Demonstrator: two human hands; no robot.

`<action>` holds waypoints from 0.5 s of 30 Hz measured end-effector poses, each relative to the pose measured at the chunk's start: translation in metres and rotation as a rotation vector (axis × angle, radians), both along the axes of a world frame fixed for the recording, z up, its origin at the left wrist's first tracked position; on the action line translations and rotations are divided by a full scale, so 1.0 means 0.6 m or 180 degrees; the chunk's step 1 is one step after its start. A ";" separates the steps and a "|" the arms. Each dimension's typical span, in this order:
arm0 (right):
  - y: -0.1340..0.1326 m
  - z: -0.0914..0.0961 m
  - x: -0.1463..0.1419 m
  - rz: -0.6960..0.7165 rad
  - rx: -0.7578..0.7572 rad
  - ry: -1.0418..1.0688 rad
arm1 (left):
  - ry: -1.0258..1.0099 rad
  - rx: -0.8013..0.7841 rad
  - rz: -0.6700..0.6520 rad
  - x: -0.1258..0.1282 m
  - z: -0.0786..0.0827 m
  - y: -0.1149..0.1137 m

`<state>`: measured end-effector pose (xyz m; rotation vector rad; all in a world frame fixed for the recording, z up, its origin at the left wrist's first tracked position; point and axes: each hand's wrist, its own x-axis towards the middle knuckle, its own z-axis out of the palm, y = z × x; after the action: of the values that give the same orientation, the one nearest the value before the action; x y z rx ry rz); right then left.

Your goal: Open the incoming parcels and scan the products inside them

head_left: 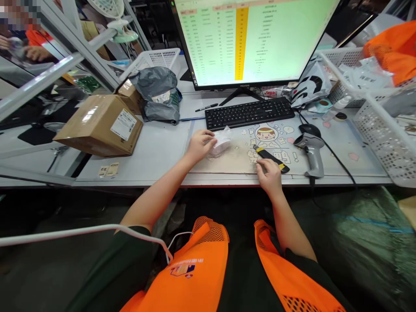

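Observation:
My left hand (200, 146) is on the left side of a small packet (221, 142) wrapped in clear plastic, its fingers curled onto the packet's edge. The packet lies on the desk mat just in front of the keyboard; its contents are blurred, pinkish white. To the right, a black and yellow utility knife (269, 157) lies slanted on the mat. Beside its near edge rests my right hand (269, 174), fingers bent and apart, with nothing visible in them. I cannot tell whether its fingertips touch the knife.
Behind the mat are a black keyboard (249, 113) and a monitor (256, 43). A barcode scanner (312, 154) stands on the right, near a white basket (385, 145). A cardboard box (100, 123) and a grey plastic bag (159, 95) sit on the left. Another person's hand (37, 53) shows far left.

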<state>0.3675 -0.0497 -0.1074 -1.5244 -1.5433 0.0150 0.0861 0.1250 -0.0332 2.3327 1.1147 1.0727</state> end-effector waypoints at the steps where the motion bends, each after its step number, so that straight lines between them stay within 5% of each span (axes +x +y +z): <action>1: -0.001 0.001 -0.002 -0.0023 -0.0026 -0.0010 | -0.0021 0.0147 0.0033 0.007 0.008 -0.001; 5: -0.003 0.004 -0.006 -0.0034 -0.0047 0.0022 | -0.0364 0.0754 0.0159 0.028 0.049 0.003; 10: -0.004 0.005 0.001 0.0044 -0.0026 0.0022 | -0.0360 0.0866 0.0119 0.037 0.093 0.014; 15: -0.007 0.001 -0.013 0.0006 0.0013 0.0026 | -0.0460 0.1244 0.0406 0.044 0.115 0.013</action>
<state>0.3599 -0.0539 -0.1067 -1.5179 -1.5376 0.0191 0.1123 0.1329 0.0359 2.4418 1.0906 1.6045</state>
